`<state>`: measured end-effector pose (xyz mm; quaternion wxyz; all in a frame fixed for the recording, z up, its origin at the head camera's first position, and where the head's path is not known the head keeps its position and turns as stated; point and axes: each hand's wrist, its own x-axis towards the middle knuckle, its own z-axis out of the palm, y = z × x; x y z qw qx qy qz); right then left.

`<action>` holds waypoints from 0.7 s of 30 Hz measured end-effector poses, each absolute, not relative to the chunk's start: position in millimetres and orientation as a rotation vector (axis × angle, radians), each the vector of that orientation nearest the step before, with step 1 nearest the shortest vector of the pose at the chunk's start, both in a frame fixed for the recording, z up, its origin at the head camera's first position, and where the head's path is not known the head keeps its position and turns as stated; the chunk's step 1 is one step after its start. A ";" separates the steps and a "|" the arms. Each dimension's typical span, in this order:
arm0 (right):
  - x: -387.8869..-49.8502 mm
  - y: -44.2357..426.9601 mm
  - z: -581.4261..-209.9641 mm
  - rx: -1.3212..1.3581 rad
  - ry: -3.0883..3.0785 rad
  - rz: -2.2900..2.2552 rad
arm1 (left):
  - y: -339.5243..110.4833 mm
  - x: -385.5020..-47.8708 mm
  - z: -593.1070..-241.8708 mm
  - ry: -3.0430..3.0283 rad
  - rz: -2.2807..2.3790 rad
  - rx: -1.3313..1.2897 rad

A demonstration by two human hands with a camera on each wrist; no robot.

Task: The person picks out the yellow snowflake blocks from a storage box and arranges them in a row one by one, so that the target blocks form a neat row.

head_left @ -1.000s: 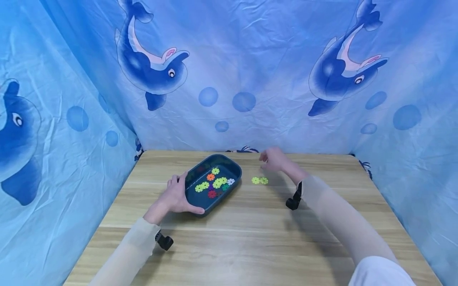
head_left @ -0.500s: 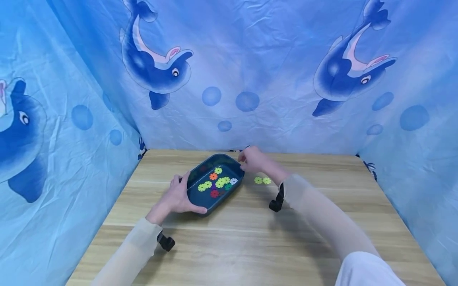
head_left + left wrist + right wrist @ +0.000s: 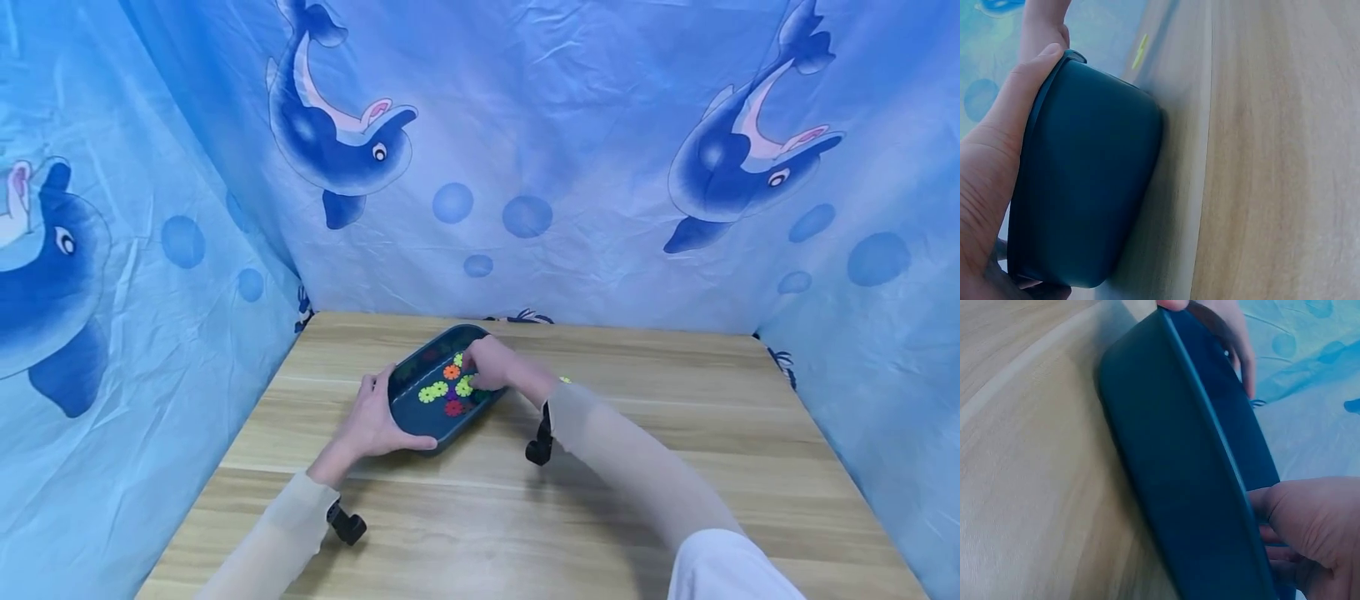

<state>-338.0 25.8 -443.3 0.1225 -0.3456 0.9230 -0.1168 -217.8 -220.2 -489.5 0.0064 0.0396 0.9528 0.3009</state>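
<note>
My left hand (image 3: 372, 423) grips the left end of a dark teal plastic basin (image 3: 408, 421), its thumb along the near rim and its fingers over the far side. In the left wrist view the thumb lies on the rim of the basin (image 3: 1091, 169). Several flower-shaped plastic discs lie inside, among them yellow-green discs (image 3: 432, 392), an orange disc (image 3: 451, 372) and a red disc (image 3: 453, 407). My right hand (image 3: 492, 363) reaches into the basin's right part, fingers down over the discs. The basin wall (image 3: 1172, 456) hides its fingertips in the right wrist view.
On the table (image 3: 480, 517), right of the basin, a yellow-green disc (image 3: 565, 380) shows past the right sleeve. A blue curtain (image 3: 592, 275) with printed dolphins borders the table at the back and both sides.
My right hand has moved left from above the table beyond the loose discs, over the rim and into the basin. The left hand keeps its grip on the basin.
</note>
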 end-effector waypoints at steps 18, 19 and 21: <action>-331.1 10.5 -462.3 -0.870 2.725 -0.236 | -229.4 -218.7 -491.0 3.060 0.847 0.286; -331.4 10.3 -462.9 -0.863 2.731 -0.233 | -229.9 -219.5 -491.1 3.069 0.835 0.303; -332.0 10.8 -464.2 -0.849 2.744 -0.229 | -229.9 -220.8 -490.9 3.073 0.817 0.327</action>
